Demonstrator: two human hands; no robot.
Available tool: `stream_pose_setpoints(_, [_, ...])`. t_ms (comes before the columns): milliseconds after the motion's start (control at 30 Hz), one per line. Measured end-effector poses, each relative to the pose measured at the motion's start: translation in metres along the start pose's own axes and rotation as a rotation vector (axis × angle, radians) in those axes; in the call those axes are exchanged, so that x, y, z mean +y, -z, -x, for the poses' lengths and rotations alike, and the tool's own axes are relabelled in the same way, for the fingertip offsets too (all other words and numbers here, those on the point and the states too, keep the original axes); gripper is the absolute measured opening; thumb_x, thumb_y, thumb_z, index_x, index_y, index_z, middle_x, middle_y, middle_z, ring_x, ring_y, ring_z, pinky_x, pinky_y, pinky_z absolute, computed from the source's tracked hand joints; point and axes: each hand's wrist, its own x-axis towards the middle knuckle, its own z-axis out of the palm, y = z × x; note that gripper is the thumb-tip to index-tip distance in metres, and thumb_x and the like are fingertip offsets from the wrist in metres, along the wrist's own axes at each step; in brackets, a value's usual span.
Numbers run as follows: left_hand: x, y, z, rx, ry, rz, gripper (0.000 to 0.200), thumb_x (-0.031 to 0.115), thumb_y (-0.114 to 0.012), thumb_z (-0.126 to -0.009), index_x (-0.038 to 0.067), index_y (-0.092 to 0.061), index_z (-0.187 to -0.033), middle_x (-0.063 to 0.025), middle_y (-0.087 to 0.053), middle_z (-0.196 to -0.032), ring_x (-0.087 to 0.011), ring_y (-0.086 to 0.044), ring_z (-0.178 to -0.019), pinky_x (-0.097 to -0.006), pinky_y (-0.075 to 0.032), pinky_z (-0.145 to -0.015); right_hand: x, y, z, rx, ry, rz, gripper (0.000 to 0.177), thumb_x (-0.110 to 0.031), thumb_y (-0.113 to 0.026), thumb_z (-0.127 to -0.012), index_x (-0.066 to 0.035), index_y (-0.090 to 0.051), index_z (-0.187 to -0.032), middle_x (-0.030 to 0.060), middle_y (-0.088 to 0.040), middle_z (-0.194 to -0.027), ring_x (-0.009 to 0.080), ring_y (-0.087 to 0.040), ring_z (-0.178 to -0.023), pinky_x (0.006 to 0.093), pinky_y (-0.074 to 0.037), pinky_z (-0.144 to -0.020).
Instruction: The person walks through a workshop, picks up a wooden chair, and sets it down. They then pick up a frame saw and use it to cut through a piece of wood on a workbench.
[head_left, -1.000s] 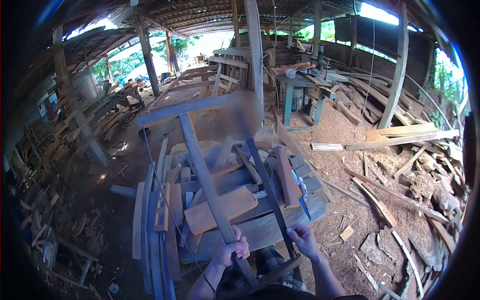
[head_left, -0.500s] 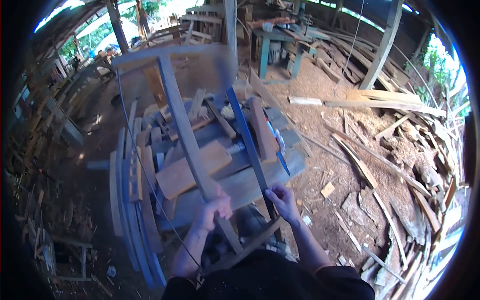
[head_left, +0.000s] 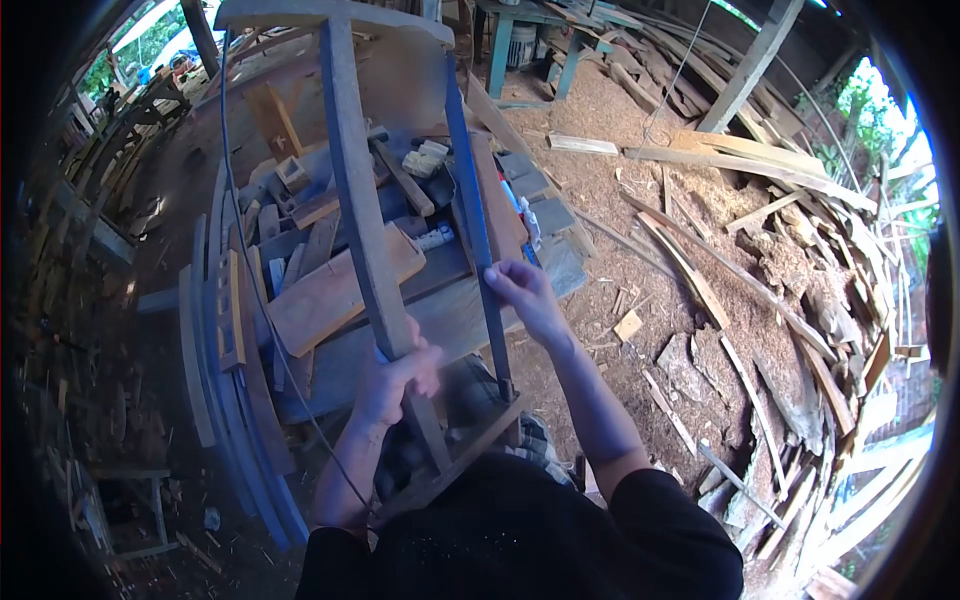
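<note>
A wooden frame saw stretches away from my body over the cluttered workbench. My left hand is wrapped around its central wooden bar. Along the right side runs the long narrow saw blade, which my right hand pinches between thumb and fingers. A thin tension cord or wire spans the left side. The near crosspiece lies close to my lap, while the far crosspiece reaches the top of the view. A blurred patch hides part of the area beside the blade's far end.
Beneath the saw, the bench carries a broad board, several offcuts and a small tube or bottle. Long planks lean at its left. Wood strips and bark cover the sawdust-strewn ground at right; a green table stands behind.
My right hand has moved up the blade, farther from the near crosspiece. The view has tilted downward, and the saw's far end sits higher in it. My left hand keeps its hold.
</note>
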Motion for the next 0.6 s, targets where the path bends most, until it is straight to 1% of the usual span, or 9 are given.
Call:
stream_pose_setpoints(67, [0.0,-0.002,0.0,-0.014,0.007,-0.035,0.028,-0.002,-0.062,-0.08,0.012,-0.041,-0.091,-0.0001,-0.042,-0.06,-0.011,-0.045,-0.044,-0.0291,-0.041,-0.044,-0.002,0.001,-0.014,-0.016,0.022,0.015,0.022,-0.026,-0.066,-0.092,-0.004,-0.063,-0.089,-0.0044,-0.06,-0.074,0.0033,-0.054,-0.066,0.0203,-0.044,-0.06])
stream_pose_setpoints(133, [0.0,-0.005,0.001,-0.005,-0.008,-0.023,0.026,-0.007,-0.061,-0.08,0.012,-0.046,-0.087,-0.0004,-0.048,-0.059,-0.0119,-0.046,-0.043,-0.0295,-0.04,-0.044,0.001,0.001,-0.023,-0.04,0.079,0.02,0.018,-0.025,-0.065,-0.093,-0.007,-0.064,-0.089,-0.0066,-0.059,-0.074,0.002,-0.052,-0.065,0.0196,-0.041,-0.059])
stream_pose_setpoints(167, [0.001,-0.005,0.001,-0.002,-0.005,-0.023,0.026,-0.007,-0.061,-0.08,0.012,-0.046,-0.087,-0.0004,-0.048,-0.059,-0.0119,-0.046,-0.043,-0.0295,-0.04,-0.044,0.002,-0.001,-0.021,-0.039,0.075,0.019,0.018,-0.025,-0.065,-0.093,-0.007,-0.064,-0.089,-0.0066,-0.059,-0.074,0.002,-0.052,-0.065,0.0196,-0.041,-0.059])
stream_pose_setpoints(333, [0.0,-0.002,0.0,0.016,-0.01,0.014,0.025,-0.006,-0.062,-0.081,0.011,-0.046,-0.088,-0.0001,-0.048,-0.06,-0.0118,-0.047,-0.044,-0.0293,-0.041,-0.043,0.013,-0.006,-0.002,0.04,-0.027,-0.152,0.017,-0.026,-0.066,-0.092,-0.009,-0.063,-0.087,-0.0065,-0.058,-0.074,0.0026,-0.051,-0.064,0.0201,-0.041,-0.06])
stream_pose_setpoints(467, [-0.003,0.001,-0.003,0.012,-0.01,0.021,0.025,-0.005,-0.063,-0.081,0.012,-0.046,-0.089,0.0,-0.048,-0.06,-0.0117,-0.047,-0.044,-0.0294,-0.041,-0.044,0.039,-0.001,0.016,0.036,-0.05,-0.135,0.017,-0.024,-0.065,-0.093,-0.008,-0.062,-0.088,-0.005,-0.059,-0.076,0.0037,-0.052,-0.066,0.0205,-0.042,-0.06])
stream_pose_setpoints(600, [-0.008,0.003,-0.005,0.04,0.007,0.022,0.025,-0.004,-0.064,-0.081,0.012,-0.045,-0.089,0.0001,-0.048,-0.06,-0.0116,-0.048,-0.045,-0.0293,-0.041,-0.044,0.047,0.0,0.036,0.05,-0.088,-0.14,0.017,-0.022,-0.064,-0.093,-0.006,-0.063,-0.088,-0.0026,-0.06,-0.076,0.0054,-0.055,-0.067,0.0221,-0.044,-0.061])
